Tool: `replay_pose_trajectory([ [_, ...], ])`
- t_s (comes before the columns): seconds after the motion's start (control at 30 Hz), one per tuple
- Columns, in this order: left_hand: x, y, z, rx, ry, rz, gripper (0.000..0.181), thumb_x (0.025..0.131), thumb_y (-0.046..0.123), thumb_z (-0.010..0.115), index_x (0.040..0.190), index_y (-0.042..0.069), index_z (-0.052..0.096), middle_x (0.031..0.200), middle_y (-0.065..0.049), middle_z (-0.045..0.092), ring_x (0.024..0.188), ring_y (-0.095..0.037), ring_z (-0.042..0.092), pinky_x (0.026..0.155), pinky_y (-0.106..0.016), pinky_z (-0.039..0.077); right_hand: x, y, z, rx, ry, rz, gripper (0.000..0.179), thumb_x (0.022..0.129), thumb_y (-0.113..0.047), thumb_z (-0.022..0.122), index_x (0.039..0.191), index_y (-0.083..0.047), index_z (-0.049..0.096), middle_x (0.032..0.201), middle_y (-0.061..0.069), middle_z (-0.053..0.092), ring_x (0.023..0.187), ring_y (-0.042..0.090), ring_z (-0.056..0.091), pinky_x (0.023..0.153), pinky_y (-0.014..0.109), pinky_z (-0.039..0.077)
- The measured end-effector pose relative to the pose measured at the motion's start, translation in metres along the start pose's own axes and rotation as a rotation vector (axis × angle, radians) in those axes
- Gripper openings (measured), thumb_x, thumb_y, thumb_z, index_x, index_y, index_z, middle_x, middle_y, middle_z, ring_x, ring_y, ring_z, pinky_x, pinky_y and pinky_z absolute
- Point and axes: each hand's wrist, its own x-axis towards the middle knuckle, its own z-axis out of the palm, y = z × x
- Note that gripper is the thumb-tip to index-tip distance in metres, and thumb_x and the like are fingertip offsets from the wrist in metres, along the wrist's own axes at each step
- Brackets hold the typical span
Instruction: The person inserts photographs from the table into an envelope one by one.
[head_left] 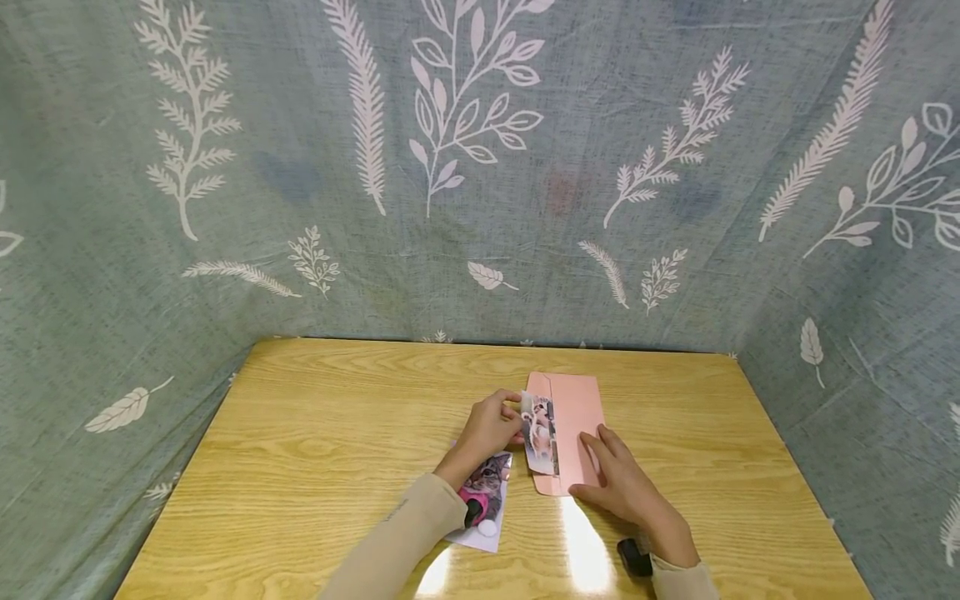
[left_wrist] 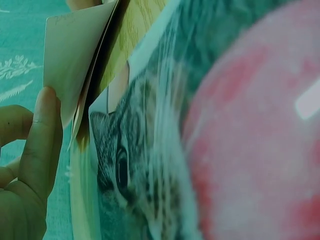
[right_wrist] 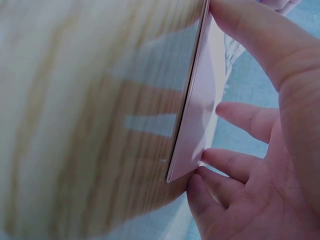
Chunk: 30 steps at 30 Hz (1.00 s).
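A pink envelope point(head_left: 577, 408) lies on the table with its flap side to the left. A glossy picture card point(head_left: 538, 442) lies partly inside it, its left part sticking out. My left hand point(head_left: 491, 427) pinches the card's left edge between thumb and fingers; in the left wrist view the card's pale back point(left_wrist: 72, 55) tilts upward beside the fingertip. My right hand point(head_left: 618, 475) rests on the envelope's right side, fingers spread, thumb at the near edge. Under my left wrist is a cat picture point(head_left: 487, 483), partly hidden by the arm.
The wooden table point(head_left: 337, 417) runs up to a grey-green leaf-print curtain point(head_left: 480, 208) at the back and sides. A black wrist device point(head_left: 635, 557) sits on the right wrist. Bright light reflects off the table near the envelope.
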Motion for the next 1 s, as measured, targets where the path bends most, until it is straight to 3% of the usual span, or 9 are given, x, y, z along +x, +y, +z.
replay_pose_trajectory([
  [0.47, 0.003, -0.001, 0.009, -0.051, 0.000, -0.024, 0.034, 0.093, -0.005, 0.063, 0.126, -0.001, 0.060, 0.087, -0.008, 0.064, 0.062, -0.024, 0.068, 0.057, -0.033, 0.060, 0.001, -0.002, -0.001, 0.002, -0.019, 0.028, 0.087, 0.084, -0.045, 0.080, 0.149, -0.001, 0.043, 0.153, 0.036, 0.027, 0.140, 0.052, 0.027, 0.105, 0.065, 0.037],
  [1.0, 0.005, 0.000, 0.017, -0.036, -0.008, -0.045, 0.037, 0.094, -0.005, 0.063, 0.130, -0.001, 0.058, 0.089, -0.007, 0.065, 0.061, -0.021, 0.069, 0.057, -0.032, 0.060, 0.001, 0.000, 0.001, 0.001, -0.015, 0.027, 0.087, 0.083, -0.045, 0.081, 0.149, -0.002, 0.043, 0.153, 0.036, 0.027, 0.140, 0.053, 0.027, 0.105, 0.066, 0.035],
])
